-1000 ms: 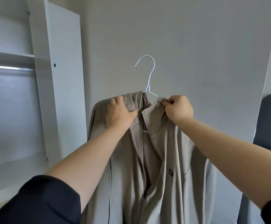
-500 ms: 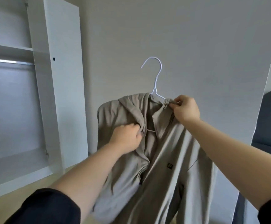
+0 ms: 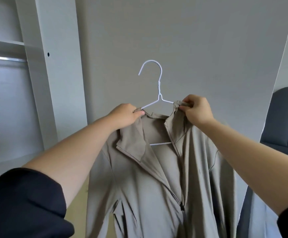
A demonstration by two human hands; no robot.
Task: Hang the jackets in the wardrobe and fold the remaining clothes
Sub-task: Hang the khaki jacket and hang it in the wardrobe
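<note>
There is one view only, from a wide-angle camera on the person's head. It faces forward and slightly down along both outstretched forearms, close enough that the dark sleeves fill the lower corners. The left hand [image 3: 128, 115] and right hand [image 3: 197, 111] sit near the middle of the picture, with the jacket [image 3: 157, 177] and white hanger [image 3: 158, 93] held up before a plain grey wall [image 3: 191, 40]. The wardrobe [image 3: 53, 66] leans in at the left edge and a dark chair [image 3: 284, 121] at the right.
</note>
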